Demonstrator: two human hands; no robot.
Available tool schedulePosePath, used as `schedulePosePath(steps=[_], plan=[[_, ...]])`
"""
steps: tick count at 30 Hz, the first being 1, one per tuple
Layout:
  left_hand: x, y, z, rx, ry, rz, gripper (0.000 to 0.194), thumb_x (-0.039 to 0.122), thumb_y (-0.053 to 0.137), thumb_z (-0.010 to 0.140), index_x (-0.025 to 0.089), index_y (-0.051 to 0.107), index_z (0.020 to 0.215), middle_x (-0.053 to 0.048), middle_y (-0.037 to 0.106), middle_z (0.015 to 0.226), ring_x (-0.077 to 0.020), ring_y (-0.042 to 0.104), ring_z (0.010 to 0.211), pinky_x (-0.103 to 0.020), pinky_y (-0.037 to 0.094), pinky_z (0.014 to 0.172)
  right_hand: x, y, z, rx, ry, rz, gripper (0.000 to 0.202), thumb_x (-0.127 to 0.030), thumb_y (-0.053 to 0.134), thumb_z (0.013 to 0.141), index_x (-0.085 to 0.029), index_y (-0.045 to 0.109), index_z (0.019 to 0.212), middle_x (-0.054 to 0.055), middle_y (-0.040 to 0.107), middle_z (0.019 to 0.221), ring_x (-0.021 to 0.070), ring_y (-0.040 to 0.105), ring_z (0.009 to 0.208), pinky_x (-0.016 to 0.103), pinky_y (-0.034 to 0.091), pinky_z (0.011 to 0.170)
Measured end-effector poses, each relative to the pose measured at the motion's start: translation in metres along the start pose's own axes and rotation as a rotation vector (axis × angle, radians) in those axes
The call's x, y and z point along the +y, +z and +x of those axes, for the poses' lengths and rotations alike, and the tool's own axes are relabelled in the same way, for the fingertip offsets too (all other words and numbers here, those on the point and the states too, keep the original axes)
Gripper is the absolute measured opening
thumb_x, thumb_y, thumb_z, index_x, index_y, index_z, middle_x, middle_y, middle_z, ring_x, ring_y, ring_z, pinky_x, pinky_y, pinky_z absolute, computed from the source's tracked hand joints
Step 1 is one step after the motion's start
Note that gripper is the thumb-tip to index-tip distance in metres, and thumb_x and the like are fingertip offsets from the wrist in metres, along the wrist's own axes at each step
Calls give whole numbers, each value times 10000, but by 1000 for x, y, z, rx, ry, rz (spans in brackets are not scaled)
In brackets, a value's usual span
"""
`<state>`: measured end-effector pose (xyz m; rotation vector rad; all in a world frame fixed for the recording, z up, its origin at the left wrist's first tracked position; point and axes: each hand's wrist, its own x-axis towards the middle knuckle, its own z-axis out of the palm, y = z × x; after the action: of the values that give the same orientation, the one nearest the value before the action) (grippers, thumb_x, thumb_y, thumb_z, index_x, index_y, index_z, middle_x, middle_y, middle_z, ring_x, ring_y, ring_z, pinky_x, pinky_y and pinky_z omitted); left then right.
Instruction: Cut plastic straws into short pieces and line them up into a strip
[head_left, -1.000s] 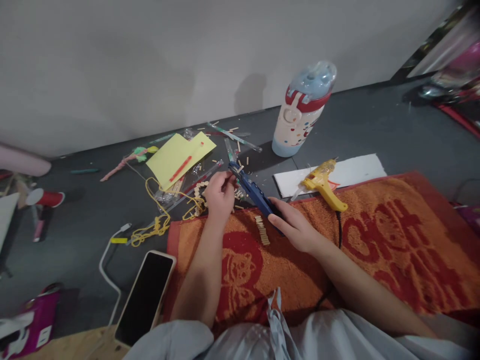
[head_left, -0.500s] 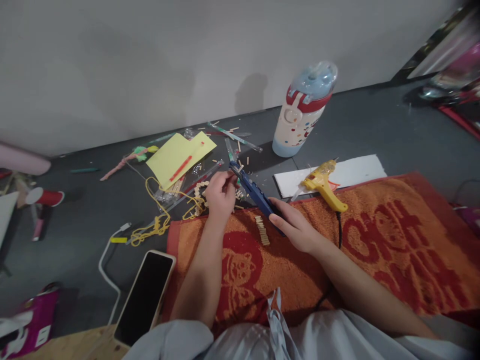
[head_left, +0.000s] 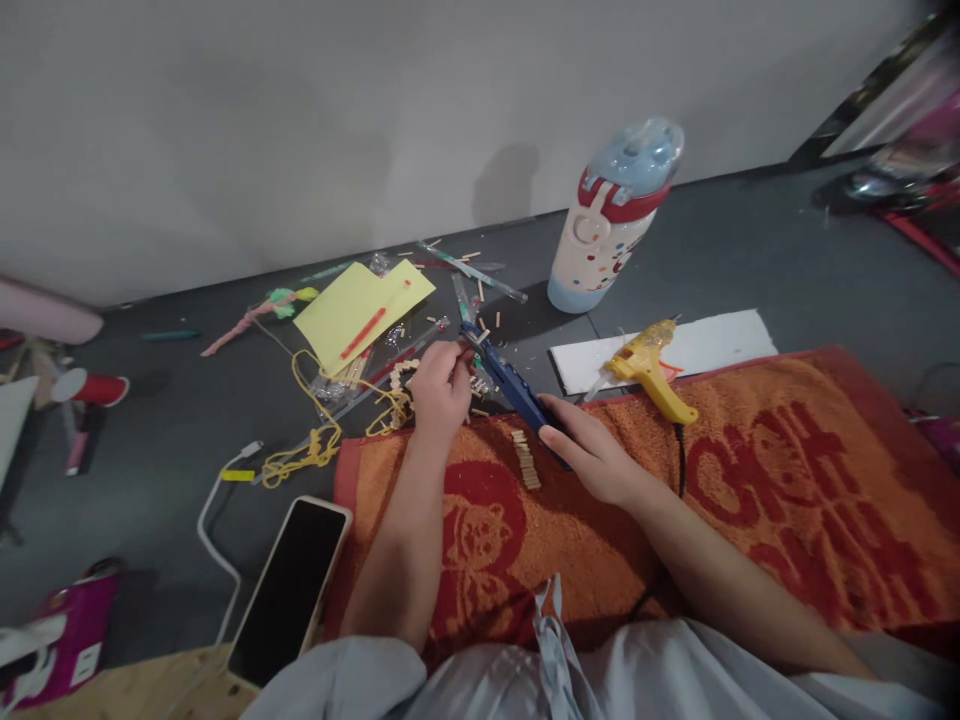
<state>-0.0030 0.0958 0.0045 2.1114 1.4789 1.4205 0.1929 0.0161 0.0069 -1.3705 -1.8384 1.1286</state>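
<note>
My right hand (head_left: 589, 448) is wrapped round the rear of a blue-handled cutter (head_left: 514, 385), which slants away to the upper left. My left hand (head_left: 441, 385) is closed in a pinch beside the cutter's far end; whatever lies between its fingertips is too small to make out. Short cut wooden sticks (head_left: 481, 290) are scattered around that end. A small row of stick pieces (head_left: 526, 460) lies on the orange towel (head_left: 600, 560) below the cutter. Left of my left hand is a curved chain of small wooden pieces (head_left: 400, 378), partly hidden.
A yellow glue gun (head_left: 646, 362) rests on a white board (head_left: 724, 340), its cord crossing the towel. Behind stands a water bottle (head_left: 609, 225). Leftward lie yellow paper (head_left: 337, 315), yellow string (head_left: 304, 455), a phone (head_left: 291, 590), a white cable (head_left: 202, 530) and a red spool (head_left: 101, 388).
Both hands and the cutter keep nearly the same place and grip. The whole view has shifted very slightly.
</note>
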Motion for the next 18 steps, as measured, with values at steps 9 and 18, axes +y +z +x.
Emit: schedulePosePath(steps=[9,18], plan=[[-3,0,-2,-24,11,16,177,158,432,865,187,588,789,-22,605,711,-147,583,733,-270,458,704,0,-1,1,-14,28,-20,438,-452,354,927,-154,504,1212,147,639,1147,276,600,1057,427,461,910],[2,7,-3,19,-120,-104,195,288,470,887,166,595,801,-29,596,732,-122,581,645,-256,476,622,-6,-1,0,-3,63,80,431,-495,360,915,-170,568,1105,92,661,924,239,614,843,356,482,756]])
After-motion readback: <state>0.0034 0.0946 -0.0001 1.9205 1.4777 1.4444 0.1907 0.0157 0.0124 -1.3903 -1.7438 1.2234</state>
